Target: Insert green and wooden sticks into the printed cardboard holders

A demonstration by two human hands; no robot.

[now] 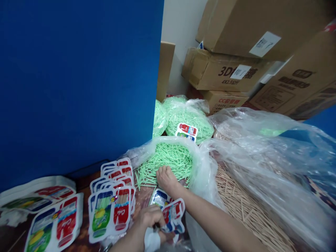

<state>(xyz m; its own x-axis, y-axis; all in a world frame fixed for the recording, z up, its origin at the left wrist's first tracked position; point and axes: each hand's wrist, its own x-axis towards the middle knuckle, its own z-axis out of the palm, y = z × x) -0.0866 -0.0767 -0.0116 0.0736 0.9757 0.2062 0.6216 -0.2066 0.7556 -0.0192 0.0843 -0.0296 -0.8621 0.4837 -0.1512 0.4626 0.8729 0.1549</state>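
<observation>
My right hand reaches into an opened clear plastic bag of thin green candy sticks. Its fingers are curled down at the near edge of the pile, the tips partly hidden. Below it, my left hand is closed round a bottle-shaped printed package with a red cola side, held tilted. Part of a blue and green print shows just behind it, under my right forearm. To the left lies an overlapping stack of packages, with green sticks and brown sticks showing in their windows.
Brown sticks fill another clear bag on the right. Further packages lie at the lower left. Tied bags of green sticks stand behind, one with a package on top. A blue panel and stacked cardboard boxes bound the space.
</observation>
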